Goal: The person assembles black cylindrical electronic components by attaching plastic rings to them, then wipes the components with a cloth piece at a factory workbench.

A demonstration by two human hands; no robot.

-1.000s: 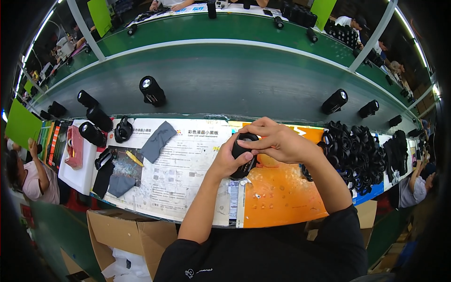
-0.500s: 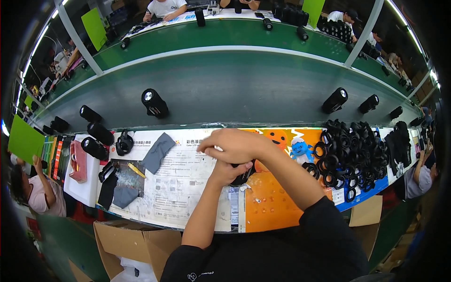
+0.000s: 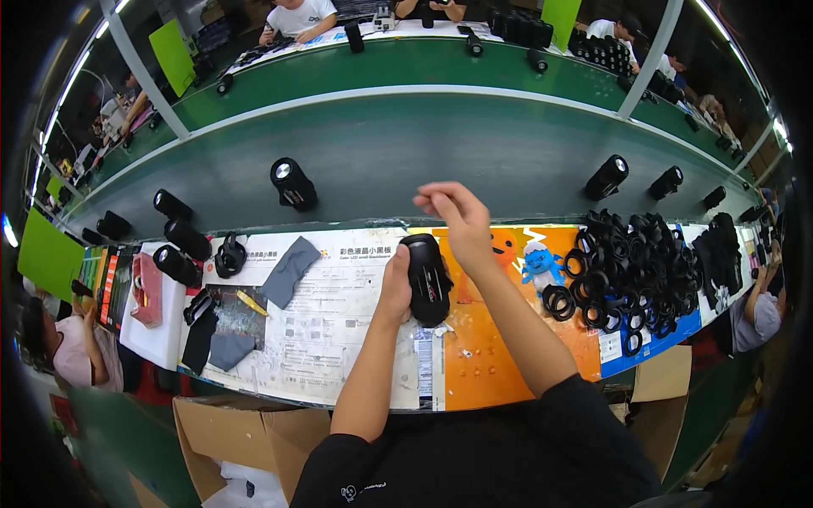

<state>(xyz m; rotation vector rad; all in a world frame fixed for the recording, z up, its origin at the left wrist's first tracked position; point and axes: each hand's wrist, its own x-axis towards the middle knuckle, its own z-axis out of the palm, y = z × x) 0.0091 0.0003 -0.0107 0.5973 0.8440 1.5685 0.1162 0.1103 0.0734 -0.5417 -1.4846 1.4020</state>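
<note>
My left hand is closed around the left side of a black cylindrical speaker, which is tilted over the middle of the table. My right hand is raised beyond the speaker's upper right, apart from it. Its fingers are loosely bent toward the left, and I see nothing between them. To the right of the hands lies a large heap of black rings, with a few rings at its near left edge.
More black speakers stand on the grey-green conveyor, including one speaker at the left and another at the right. Grey cloths, a yellow-handled cutter and a pink tape dispenser lie left. A cardboard box stands below the table edge.
My right hand has lifted off the speaker and moved up and right. The speaker, hidden behind my hands before, now shows in my left hand. Speakers on the near conveyor have shifted slightly.
</note>
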